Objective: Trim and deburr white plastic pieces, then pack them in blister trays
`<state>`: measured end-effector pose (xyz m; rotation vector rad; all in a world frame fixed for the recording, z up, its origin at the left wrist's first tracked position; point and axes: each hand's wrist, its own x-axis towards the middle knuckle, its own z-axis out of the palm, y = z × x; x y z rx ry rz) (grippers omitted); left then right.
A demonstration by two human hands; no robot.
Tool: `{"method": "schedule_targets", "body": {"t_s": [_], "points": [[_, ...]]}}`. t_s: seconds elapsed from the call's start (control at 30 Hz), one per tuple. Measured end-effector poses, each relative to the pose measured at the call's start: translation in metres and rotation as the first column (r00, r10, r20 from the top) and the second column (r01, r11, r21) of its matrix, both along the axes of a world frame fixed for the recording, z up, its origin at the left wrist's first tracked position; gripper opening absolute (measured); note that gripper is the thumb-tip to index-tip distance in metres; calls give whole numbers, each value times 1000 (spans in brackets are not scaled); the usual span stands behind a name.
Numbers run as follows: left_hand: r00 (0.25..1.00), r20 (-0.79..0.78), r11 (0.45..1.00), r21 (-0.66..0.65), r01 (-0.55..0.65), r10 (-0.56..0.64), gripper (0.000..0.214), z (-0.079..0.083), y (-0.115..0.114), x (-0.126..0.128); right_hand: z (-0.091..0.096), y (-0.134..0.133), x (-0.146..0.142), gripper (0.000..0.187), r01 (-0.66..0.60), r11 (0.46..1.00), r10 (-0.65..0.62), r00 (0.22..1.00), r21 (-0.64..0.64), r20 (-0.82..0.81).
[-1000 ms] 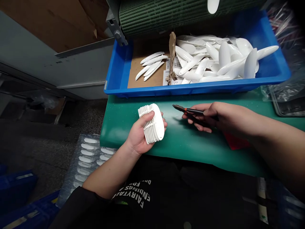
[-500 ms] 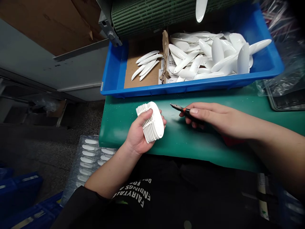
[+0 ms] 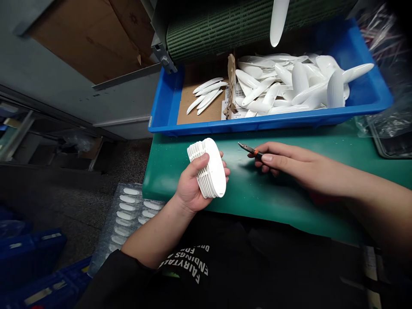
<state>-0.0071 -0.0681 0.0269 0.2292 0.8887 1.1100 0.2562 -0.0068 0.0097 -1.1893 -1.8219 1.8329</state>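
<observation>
My left hand [image 3: 192, 185] is wrapped round a stack of white oval plastic parts [image 3: 209, 167], held just above the near left corner of the green table [image 3: 244, 189]. My right hand [image 3: 286, 163] lies on the table to the right, fingers closed on small cutting pliers [image 3: 250, 149] with orange on the handle; their tip points left toward the stack. Behind both hands stands a blue bin [image 3: 267, 118] heaped on its right side with long white plastic pieces [image 3: 289, 88], and a few thin white pieces [image 3: 207, 94] lie on cardboard at its left.
A green ribbed conveyor belt [image 3: 225, 25] overhangs the bin, with one white piece [image 3: 278, 21] hanging off its edge. A clear blister tray of white parts [image 3: 128, 214] lies on the floor at lower left. Blue crates [image 3: 32, 266] sit further left. Crumpled plastic bags [image 3: 386, 116] lie at right.
The view shifted slightly, and the white piece on the belt hangs lower over the bin. My right hand flattened onto the table with the pliers. My left hand keeps the stack.
</observation>
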Motion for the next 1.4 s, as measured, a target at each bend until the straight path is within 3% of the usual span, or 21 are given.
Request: {"method": "schedule_targets", "body": {"t_s": [0.1,0.2,0.3,0.37,0.53,0.7,0.77,1.1,1.4], "points": [[999,-51,1000,-1,17,-17,41,-2,0,-1,3,-1,0,50,4,998,-7,999,66,35],[989,-139,998,-35,42,-47,47,-7,0,-1,9,-5,-1,41,-29,952,5,997,306,79],[974,-213,996,-62,63,-75,47,-12,-1,-1,12,-11,-4,33,-89,821,24,992,564,122],[968,-233,995,-53,82,-92,47,-15,-2,-2,12,-16,-6,33,-130,743,22,985,656,170],[949,-268,986,-6,167,-163,44,-15,-5,-2,5,-23,-12,37,-183,618,-49,962,764,270],[914,-359,976,29,216,-191,36,-13,-9,0,5,-24,-13,36,-248,430,-124,936,868,329],[899,-398,975,40,219,-186,35,-11,-10,2,6,-25,-14,37,-267,386,-146,927,883,345],[820,-546,975,28,222,-171,40,-9,-10,2,4,-30,-17,37,-310,340,-180,905,888,385],[845,-504,979,-5,206,-180,40,-7,-8,4,0,-30,-18,38,-326,357,-187,893,875,409]]}}
